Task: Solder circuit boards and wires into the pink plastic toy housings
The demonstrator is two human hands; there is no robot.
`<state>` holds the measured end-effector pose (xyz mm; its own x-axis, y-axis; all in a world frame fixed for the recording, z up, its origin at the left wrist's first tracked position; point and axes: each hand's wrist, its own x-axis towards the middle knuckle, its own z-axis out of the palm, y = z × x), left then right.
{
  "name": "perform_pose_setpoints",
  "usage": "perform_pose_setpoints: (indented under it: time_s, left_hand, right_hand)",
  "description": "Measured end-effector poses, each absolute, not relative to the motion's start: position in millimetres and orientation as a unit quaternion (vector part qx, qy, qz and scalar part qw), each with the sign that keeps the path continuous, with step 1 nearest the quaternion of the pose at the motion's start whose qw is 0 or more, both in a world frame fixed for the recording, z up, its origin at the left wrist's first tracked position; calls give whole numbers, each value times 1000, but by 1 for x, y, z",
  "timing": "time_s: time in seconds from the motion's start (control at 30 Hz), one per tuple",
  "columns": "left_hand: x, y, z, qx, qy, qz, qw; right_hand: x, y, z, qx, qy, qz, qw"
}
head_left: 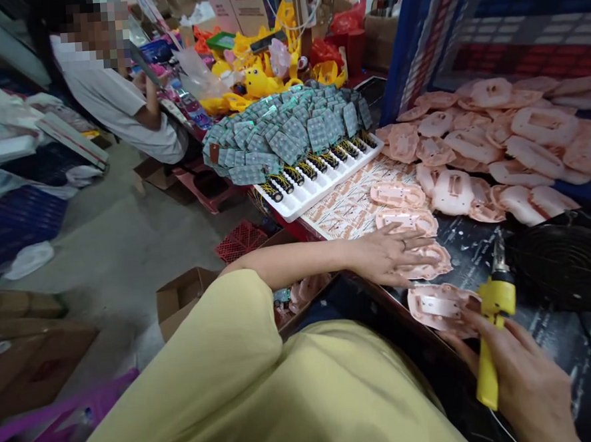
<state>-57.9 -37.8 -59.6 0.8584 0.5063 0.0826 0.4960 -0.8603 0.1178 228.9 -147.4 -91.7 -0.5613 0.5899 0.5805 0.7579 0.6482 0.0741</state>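
My left hand (390, 252) lies with its fingers spread over two pink plastic shells (408, 222) in a column near the table's front edge. Another pink shell (399, 194) is just beyond them. At the lower right my right hand (514, 361) is closed round a yellow tool (494, 342) with a metal tip pointing away from me. Its thumb and a finger also touch the edge of the nearest pink shell (438, 305), which shows its hollow inside.
A heap of pink shells (500, 135) fills the back right. Green circuit boards (290, 131) lie over a white foam tray (295, 208). A round black grille (568, 258) is at right. A person (112, 92) sits at the far left.
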Motion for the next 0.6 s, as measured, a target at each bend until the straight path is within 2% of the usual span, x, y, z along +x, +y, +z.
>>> perform_pose_setpoints:
  time_s: [0.13,0.3,0.43,0.6]
  left_hand:
    - [-111,-36,-31,862,477,169,18]
    - [-235,-57,0,659,701,221,-158]
    - [-293,-70,6,597,733,215,-244]
    - [-290,-55,8,661,716,130,-184]
  right_hand:
    - [223,-138,-92,-382,-860,-200,272]
    - [240,-139,-97,-401,-842,-190,306]
    - [242,-140,-101,-406,-836,-187,319]
    - [239,-138,-106,-386,-838,-193,332]
